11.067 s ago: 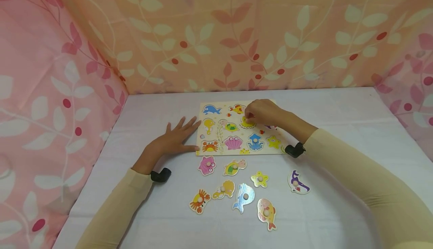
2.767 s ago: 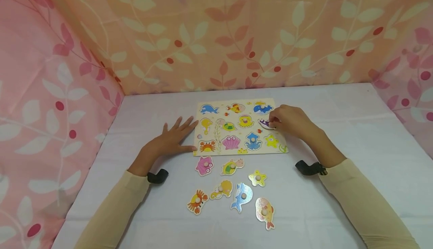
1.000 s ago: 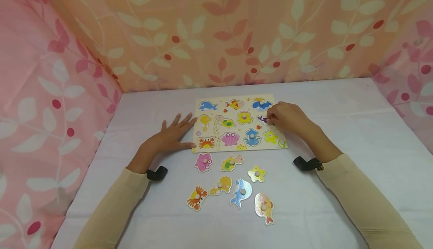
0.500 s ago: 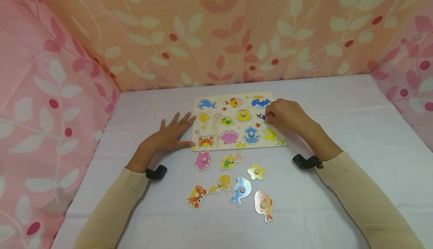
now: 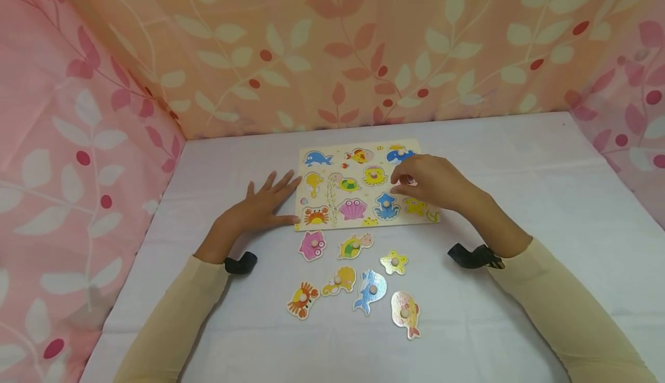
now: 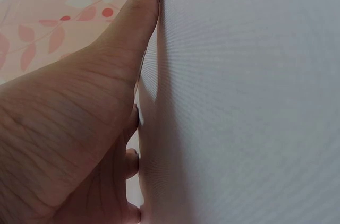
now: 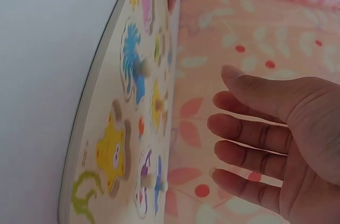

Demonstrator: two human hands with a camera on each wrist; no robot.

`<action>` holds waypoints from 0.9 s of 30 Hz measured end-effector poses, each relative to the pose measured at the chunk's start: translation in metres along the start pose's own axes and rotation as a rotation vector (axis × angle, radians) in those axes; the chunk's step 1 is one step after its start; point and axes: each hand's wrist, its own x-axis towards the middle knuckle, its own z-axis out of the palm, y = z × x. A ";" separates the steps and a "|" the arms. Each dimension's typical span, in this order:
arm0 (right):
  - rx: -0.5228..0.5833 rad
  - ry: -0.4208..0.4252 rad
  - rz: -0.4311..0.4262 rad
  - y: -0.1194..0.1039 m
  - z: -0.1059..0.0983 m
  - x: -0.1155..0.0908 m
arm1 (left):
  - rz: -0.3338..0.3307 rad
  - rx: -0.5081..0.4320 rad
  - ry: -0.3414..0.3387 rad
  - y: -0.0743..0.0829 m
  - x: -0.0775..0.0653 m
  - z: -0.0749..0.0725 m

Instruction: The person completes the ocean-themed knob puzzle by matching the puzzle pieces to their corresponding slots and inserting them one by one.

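A wooden sea-animal puzzle board (image 5: 343, 169) lies on the white cloth. My left hand (image 5: 254, 212) rests flat, fingers spread, with fingertips and thumb at the board's left edge. My right hand (image 5: 433, 183) hovers over the board's right side, holding nothing, its fingers loosely bent and apart from the board in the right wrist view. Below it, the purple whale piece (image 7: 142, 184) sits in its recess, mostly covered by the hand in the head view. The blue whale (image 5: 397, 156), yellow octopus (image 5: 374, 175) and blue squid (image 5: 386, 209) pieces also sit in the board with their knobs showing.
Loose knobbed pieces lie in front of the board: pink shell (image 5: 310, 247), turtle (image 5: 349, 248), starfish (image 5: 399, 266), crab (image 5: 298, 308), seahorse (image 5: 346, 276), blue dolphin (image 5: 366, 296) and fish (image 5: 412, 319). Floral curtains (image 5: 332, 54) stand behind and at both sides.
The purple whale piece went from the cloth into the board. My right hand has let go of its knob, lifted and shifted slightly left, fingers parted. My left hand stays at the board's edge.
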 end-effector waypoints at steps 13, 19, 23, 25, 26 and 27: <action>-0.014 0.032 -0.087 -0.028 0.016 -0.018 | -0.008 -0.006 -0.017 -0.001 0.003 0.001; -0.026 0.014 -0.094 -0.032 0.028 -0.036 | -0.001 -0.001 -0.004 0.000 0.002 0.000; -0.039 0.017 -0.148 -0.035 0.034 -0.048 | -0.001 0.010 0.002 0.000 0.001 0.000; -0.039 0.019 -0.181 -0.036 0.037 -0.053 | -0.004 0.011 0.002 0.000 0.001 0.000; -0.041 0.019 -0.197 -0.036 0.038 -0.056 | -0.005 0.007 0.001 0.000 0.001 0.000; -0.043 0.016 -0.210 -0.036 0.039 -0.058 | -0.006 0.005 0.002 0.000 0.001 0.000</action>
